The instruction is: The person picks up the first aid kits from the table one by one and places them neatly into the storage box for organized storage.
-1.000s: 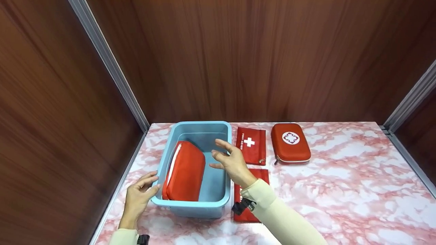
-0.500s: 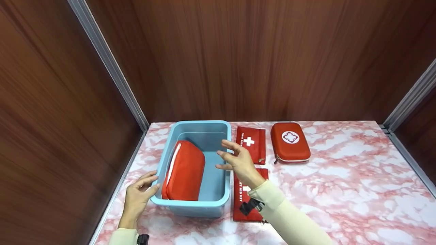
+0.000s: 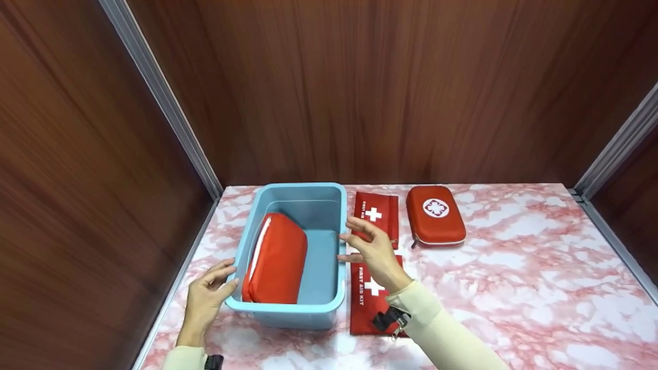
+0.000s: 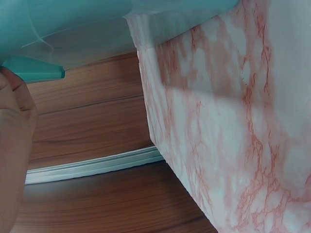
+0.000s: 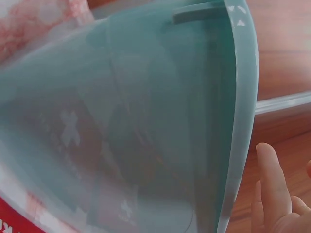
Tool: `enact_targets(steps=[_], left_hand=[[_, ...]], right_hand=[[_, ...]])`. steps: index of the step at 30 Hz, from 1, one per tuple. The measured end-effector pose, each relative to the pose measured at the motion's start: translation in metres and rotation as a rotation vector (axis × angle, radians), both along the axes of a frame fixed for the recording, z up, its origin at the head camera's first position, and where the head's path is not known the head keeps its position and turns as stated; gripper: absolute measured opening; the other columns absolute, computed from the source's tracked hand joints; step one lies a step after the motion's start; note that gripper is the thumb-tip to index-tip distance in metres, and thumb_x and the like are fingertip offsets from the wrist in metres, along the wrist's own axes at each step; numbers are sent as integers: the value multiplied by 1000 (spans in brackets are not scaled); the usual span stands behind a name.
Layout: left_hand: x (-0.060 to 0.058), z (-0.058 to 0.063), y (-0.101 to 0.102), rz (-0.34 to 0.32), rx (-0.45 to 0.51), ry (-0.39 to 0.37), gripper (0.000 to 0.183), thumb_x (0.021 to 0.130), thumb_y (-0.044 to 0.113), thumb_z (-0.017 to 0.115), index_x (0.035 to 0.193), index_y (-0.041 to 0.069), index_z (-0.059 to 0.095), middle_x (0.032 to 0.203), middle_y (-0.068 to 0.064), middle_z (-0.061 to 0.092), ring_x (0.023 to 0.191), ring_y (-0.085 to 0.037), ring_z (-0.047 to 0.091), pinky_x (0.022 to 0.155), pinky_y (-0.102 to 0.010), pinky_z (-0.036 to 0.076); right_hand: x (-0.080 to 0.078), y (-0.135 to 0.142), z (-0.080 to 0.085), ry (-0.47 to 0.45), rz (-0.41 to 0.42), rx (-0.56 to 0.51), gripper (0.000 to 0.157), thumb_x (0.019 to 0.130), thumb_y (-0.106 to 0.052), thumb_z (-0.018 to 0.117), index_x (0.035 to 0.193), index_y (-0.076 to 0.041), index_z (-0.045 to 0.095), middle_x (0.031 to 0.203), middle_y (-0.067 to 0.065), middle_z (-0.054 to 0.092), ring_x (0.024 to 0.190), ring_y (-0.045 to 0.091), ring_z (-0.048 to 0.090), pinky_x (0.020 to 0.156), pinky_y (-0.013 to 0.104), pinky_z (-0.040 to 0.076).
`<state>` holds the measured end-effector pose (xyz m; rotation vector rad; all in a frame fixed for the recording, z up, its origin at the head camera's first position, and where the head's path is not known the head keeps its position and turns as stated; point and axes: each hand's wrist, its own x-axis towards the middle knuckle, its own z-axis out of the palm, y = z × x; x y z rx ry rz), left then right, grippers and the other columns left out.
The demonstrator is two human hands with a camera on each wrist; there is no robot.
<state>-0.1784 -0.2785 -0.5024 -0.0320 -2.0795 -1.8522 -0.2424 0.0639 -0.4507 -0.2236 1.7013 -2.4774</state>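
Note:
A light blue plastic bin [image 3: 288,308] stands on the marbled table, with a red zippered case [image 3: 280,262] leaning on edge against its left side. My left hand [image 3: 205,295] grips the bin's left rim near the front corner; in the left wrist view its fingertips lie at the rim's edge [image 4: 41,73]. Over the bin's right rim hovers my right hand [image 3: 378,257], fingers spread and holding nothing. The right wrist view has those fingers beside the rim [image 5: 245,111]. Partly beneath the right hand and wrist lie two flat red first aid pouches, one farther back [image 3: 388,208] and one nearer [image 3: 364,321].
A red hard-shell first aid case [image 3: 437,221] with a white emblem lies right of the pouches. Marbled table surface [image 3: 514,288] extends to the right. Brown wood-grain panels [image 3: 329,92] rise behind and at both sides, with metal strips [image 3: 169,105] at the corners.
My right hand has drawn back rightward from above the bin's inside to its right rim, uncovering more of the nearer pouch's lettering. The left hand stays at the left rim.

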Motion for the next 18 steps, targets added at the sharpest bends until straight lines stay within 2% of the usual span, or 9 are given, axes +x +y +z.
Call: enact_targets(steps=[9, 18], left_hand=[[0, -1, 0, -1, -19, 4, 28, 79, -18, 73, 106, -19, 68, 119, -7, 68, 107, -2, 63, 97, -15, 45], [0, -1, 1, -1, 8, 6, 29, 79, -19, 72, 107, -21, 66, 115, 5, 69, 107, -2, 63, 97, -15, 46]], right_hand=[[1, 12, -12, -30, -41, 46, 51, 93, 1, 65, 142, 4, 50, 138, 25, 50, 107, 34, 60, 74, 46, 60], [2, 21, -17, -55, -75, 53, 49, 94, 4, 62, 141, 4, 50, 135, 20, 53, 107, 32, 64, 74, 47, 60]])
